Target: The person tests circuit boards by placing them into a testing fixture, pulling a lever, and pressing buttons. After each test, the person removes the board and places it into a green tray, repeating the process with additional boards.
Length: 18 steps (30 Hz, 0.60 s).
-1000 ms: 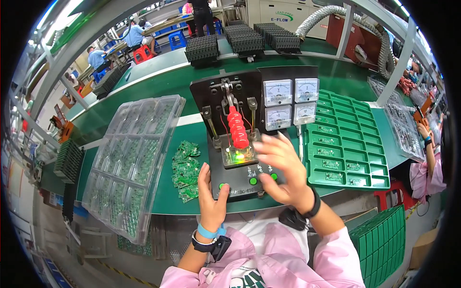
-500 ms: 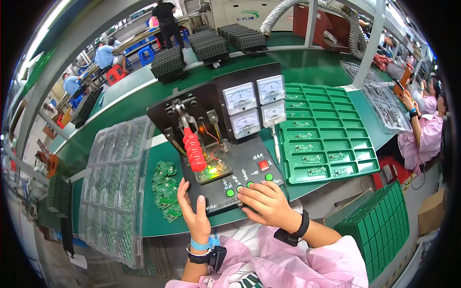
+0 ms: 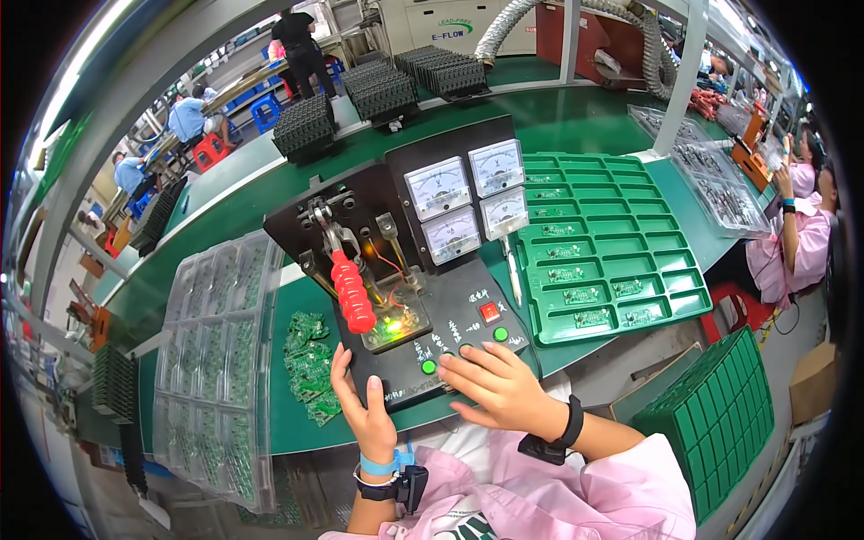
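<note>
A black test fixture [image 3: 465, 297] stands in front of me, with four-part dial metering on its upright panel, such as this meter [image 3: 437, 187]. Its toggle clamp has a ribbed red handle [image 3: 352, 295], lowered over a lit spot glowing yellow-green [image 3: 392, 326]. My right hand [image 3: 497, 389] lies over the button row, fingers stretched out, hiding the middle buttons. Green buttons show at either side, one left [image 3: 428, 367] and one right [image 3: 500, 334], below a red switch [image 3: 489, 311]. Against the fixture's front left corner rests my left hand [image 3: 367, 418], thumb and fingers apart, holding nothing.
Loose green circuit boards [image 3: 310, 369] are piled left of the fixture, beside a clear compartment tray [image 3: 212, 317] of boards. On the right lies a green tray [image 3: 630, 266] with boards in some pockets. A pen [image 3: 512, 270] lies between. Another person [image 3: 796, 229] works far right.
My right fingers have shifted over the button row and cover the middle buttons more. My left hand keeps its place at the fixture's corner. The whole view has tilted slightly.
</note>
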Available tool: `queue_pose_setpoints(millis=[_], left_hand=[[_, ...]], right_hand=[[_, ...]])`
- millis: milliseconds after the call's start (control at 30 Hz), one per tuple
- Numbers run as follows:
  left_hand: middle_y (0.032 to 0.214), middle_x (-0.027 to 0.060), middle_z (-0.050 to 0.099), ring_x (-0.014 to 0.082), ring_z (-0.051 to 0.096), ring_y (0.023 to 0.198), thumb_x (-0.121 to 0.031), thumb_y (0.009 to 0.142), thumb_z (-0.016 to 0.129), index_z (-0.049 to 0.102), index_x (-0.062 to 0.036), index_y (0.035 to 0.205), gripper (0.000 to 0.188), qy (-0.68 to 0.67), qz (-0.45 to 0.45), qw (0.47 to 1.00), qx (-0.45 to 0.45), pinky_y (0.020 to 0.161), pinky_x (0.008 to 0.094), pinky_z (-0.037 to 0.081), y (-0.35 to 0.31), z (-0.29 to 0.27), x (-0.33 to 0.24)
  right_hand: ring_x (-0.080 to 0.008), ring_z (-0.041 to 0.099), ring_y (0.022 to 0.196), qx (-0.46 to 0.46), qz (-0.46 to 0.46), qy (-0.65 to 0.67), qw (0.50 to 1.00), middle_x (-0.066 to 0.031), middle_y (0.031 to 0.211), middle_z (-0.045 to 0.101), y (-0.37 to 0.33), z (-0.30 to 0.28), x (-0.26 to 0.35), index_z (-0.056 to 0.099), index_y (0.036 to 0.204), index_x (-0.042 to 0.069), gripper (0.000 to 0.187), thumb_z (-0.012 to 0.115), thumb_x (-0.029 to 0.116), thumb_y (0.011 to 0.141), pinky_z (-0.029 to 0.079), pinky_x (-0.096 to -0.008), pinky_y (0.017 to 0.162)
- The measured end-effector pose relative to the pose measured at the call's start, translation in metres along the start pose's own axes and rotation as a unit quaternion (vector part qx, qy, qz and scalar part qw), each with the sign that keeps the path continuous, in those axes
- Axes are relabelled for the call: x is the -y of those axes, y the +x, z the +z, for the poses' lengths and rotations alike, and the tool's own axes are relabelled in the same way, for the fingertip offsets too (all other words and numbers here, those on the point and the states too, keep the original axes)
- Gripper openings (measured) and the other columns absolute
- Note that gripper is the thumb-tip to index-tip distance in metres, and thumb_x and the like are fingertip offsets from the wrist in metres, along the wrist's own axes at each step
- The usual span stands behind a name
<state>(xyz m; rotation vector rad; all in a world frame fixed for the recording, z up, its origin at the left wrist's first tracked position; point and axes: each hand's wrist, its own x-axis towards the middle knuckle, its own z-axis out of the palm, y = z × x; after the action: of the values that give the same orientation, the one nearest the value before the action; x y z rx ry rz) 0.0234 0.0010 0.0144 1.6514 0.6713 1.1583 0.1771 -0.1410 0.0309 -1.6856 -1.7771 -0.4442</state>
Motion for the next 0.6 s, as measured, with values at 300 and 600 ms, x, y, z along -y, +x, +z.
queue_pose_setpoints(millis=[300,600], left_hand=[[0.150,0.0195,0.033,0.0308,0.032,0.139,-0.007,0.092,0.049,0.038,0.0016,0.138,0.048,-0.003,-0.002,1.000,0.001,0.116,0.0412,0.022,-0.001,-0.001,0.001],[0.149,0.0200,0.033,0.0312,0.033,0.139,-0.007,0.091,0.050,0.039,0.0022,0.136,0.048,-0.001,0.003,1.000,0.002,0.117,0.0410,0.022,-0.001,-0.002,0.003]], right_hand=[[-0.0243,0.058,0.112,-0.013,-0.013,-0.011,1.000,-0.0069,0.129,0.060,0.009,-0.012,0.004,0.061,0.123,0.009,0.052,0.074,0.028,0.077,0.041,-0.0439,0.100],[-0.0276,0.057,0.115,-0.020,-0.005,-0.013,1.000,-0.0079,0.134,0.058,0.008,-0.013,0.007,0.057,0.127,0.008,0.055,0.073,0.026,0.078,0.040,-0.0467,0.102]])
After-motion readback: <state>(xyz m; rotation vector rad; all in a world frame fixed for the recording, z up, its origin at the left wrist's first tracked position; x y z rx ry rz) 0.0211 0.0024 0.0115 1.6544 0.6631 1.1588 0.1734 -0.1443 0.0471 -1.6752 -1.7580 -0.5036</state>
